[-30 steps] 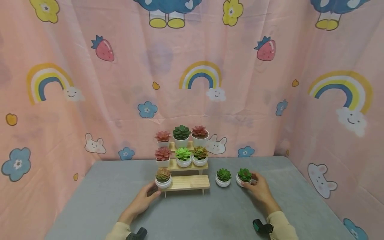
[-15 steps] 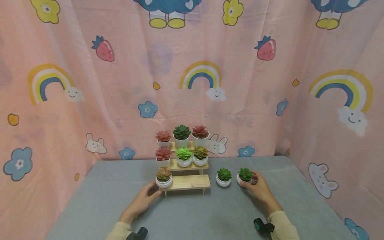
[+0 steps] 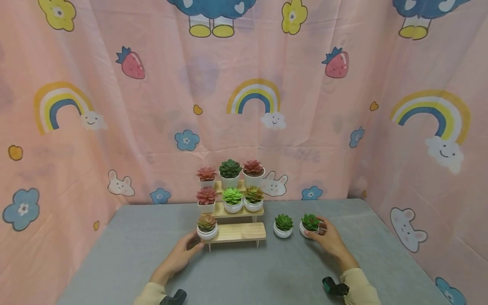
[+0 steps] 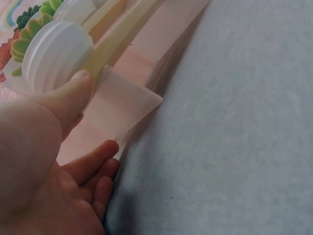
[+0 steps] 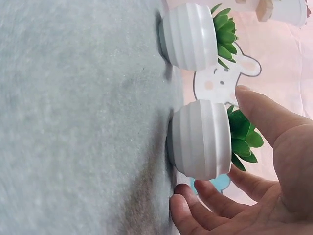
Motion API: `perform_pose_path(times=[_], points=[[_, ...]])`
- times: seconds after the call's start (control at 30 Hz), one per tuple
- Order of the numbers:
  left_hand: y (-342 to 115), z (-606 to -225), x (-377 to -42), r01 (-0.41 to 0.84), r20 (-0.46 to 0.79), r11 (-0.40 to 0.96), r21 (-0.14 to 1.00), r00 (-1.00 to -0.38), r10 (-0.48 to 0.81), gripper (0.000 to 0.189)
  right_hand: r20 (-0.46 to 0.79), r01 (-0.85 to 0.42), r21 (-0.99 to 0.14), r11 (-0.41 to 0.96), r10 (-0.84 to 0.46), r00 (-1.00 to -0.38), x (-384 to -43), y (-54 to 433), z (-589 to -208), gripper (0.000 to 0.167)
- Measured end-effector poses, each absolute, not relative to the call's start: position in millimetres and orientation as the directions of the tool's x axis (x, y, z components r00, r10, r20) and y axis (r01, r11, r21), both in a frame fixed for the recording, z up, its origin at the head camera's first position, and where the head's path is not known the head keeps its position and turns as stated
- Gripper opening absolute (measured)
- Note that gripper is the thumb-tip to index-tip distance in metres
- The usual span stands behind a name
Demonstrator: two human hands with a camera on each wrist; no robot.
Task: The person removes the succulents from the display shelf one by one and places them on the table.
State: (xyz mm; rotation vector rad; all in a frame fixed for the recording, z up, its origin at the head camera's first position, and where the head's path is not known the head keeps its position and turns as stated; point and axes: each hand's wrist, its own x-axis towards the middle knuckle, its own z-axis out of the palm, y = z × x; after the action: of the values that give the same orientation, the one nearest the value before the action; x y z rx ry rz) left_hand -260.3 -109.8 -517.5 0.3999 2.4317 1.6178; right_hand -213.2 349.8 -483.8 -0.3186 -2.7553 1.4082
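In the head view my left hand (image 3: pixel 183 252) is at the left end of the lowest wooden shelf (image 3: pixel 242 231), beside an orange-brown succulent in a white ribbed pot (image 3: pixel 207 234). The left wrist view has its thumb (image 4: pixel 73 90) lying straight at the pot's base and the shelf end, the other fingers loosely bent below. On the table at right, my right hand (image 3: pixel 331 239) surrounds a green succulent in a white ribbed pot (image 5: pixel 200 139). Its thumb (image 5: pixel 259 105) and fingers are spread on either side of this standing pot. A similar green potted succulent (image 3: pixel 283 226) stands left of it.
Behind the lowest shelf, the middle shelf (image 3: pixel 219 211) and top shelf (image 3: pixel 241 187) carry several red, green and brownish potted succulents. The grey table (image 3: pixel 228 279) meets a pink patterned cloth (image 3: pixel 160 110) at its back and right side.
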Motion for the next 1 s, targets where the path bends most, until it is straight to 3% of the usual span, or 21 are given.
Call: perform_pose_path(times=[0.63, 1.0], points=[[-108, -516, -259, 0.114, -0.011, 0.371, 0.922, -0.948, 0.318, 0.065, -0.018, 0.129, -0.771, 0.624, 0.181, -0.983, -209, 350, -463, 0.079], [-108, -510, -254, 0.117, -0.008, 0.382, 0.917, -0.951, 0.310, 0.062, 0.146, -0.025, -0.784, 0.620, 0.144, -0.979, -205, 329, -432, 0.071]])
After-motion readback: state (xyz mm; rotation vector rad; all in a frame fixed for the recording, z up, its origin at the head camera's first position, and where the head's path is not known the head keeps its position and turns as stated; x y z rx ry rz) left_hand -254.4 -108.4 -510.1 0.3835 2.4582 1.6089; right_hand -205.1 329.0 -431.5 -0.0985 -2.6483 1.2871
